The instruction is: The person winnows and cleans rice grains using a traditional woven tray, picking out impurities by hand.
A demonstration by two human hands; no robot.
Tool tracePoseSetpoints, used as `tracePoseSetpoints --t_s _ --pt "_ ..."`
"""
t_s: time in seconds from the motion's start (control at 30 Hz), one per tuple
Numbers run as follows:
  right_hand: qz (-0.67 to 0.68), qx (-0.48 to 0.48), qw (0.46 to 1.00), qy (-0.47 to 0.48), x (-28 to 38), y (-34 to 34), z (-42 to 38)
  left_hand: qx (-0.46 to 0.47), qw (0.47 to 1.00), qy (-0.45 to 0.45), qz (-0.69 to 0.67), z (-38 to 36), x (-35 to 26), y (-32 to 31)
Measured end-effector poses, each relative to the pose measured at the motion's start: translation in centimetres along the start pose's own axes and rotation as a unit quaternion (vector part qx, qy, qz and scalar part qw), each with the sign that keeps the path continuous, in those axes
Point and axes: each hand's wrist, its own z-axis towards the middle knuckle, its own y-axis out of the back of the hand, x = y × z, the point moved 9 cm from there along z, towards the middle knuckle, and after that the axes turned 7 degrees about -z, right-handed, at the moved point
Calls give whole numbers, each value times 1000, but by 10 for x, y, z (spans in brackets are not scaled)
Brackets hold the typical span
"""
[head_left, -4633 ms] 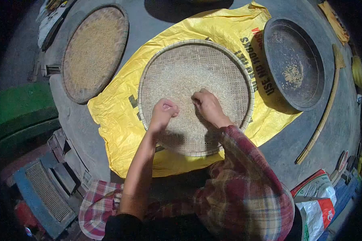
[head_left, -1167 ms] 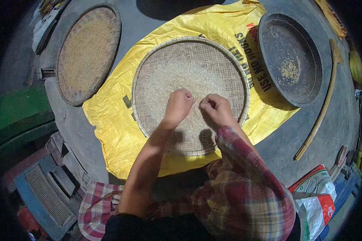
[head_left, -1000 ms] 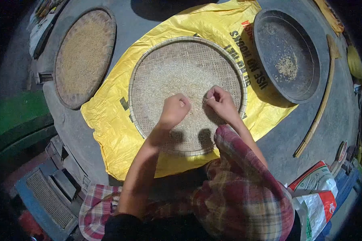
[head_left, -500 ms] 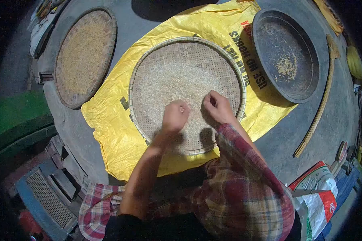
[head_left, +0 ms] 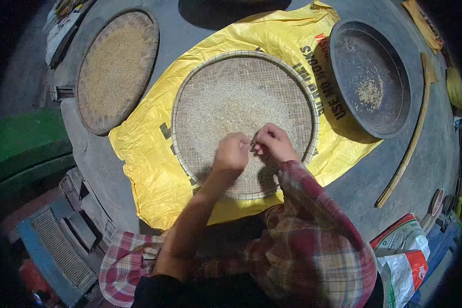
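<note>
A round woven winnowing tray point(head_left: 287, 84) holds a spread layer of pale grain that looks like rice point(head_left: 236, 110). Over the tray's near half, my left hand point(head_left: 232, 153) is closed, with its fingertips pinched. Beside it my right hand point(head_left: 275, 143) is closed too, thumb and fingers drawn together. The fingertips of both hands meet or nearly meet above the grain. Whatever is between them is too small to make out. Beneath the tray lies a yellow woven sack point(head_left: 154, 174) with dark printed letters.
At the left sits another woven tray point(head_left: 151, 61) of yellower grain. A dark round basin point(head_left: 357, 56) with a few scattered grains rests partly on the sack at the right. Beyond it lies a stick broom point(head_left: 408, 154). Printed bags point(head_left: 408, 256) are at the lower right.
My right hand has moved left and slightly down, and my left hand has shifted right, bringing the fingertips together. The whole view has shifted slightly.
</note>
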Motion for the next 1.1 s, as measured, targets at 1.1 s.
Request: tracePoseSetpoints --t_s 1.1 --pt "306 -425 843 126 21 227 -62 29 562 -70 -823 -36 -206 86"
